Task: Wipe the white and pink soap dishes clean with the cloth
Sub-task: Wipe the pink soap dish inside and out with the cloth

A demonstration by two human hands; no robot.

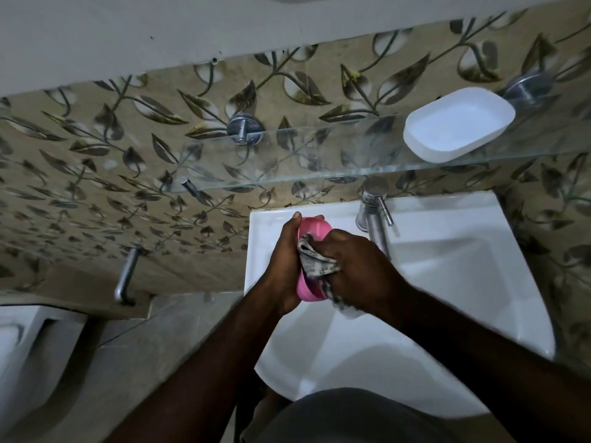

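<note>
My left hand [284,266] grips the pink soap dish [311,227] on its edge over the white washbasin [447,282]. The fingers curl round the dish's far rim. My right hand [355,266] holds a grey and white patterned cloth [315,265] bunched against the inside of the pink dish. Part of the cloth hangs below that hand. The white soap dish [457,124] sits upright on the glass shelf [319,174] at the upper right, apart from both hands.
A chrome tap [374,212] stands at the back of the basin, just right of my hands. Chrome brackets [244,127] fix the shelf to the leaf-patterned tile wall. A chrome wall lever [126,276] and a white toilet [22,346] are at the left.
</note>
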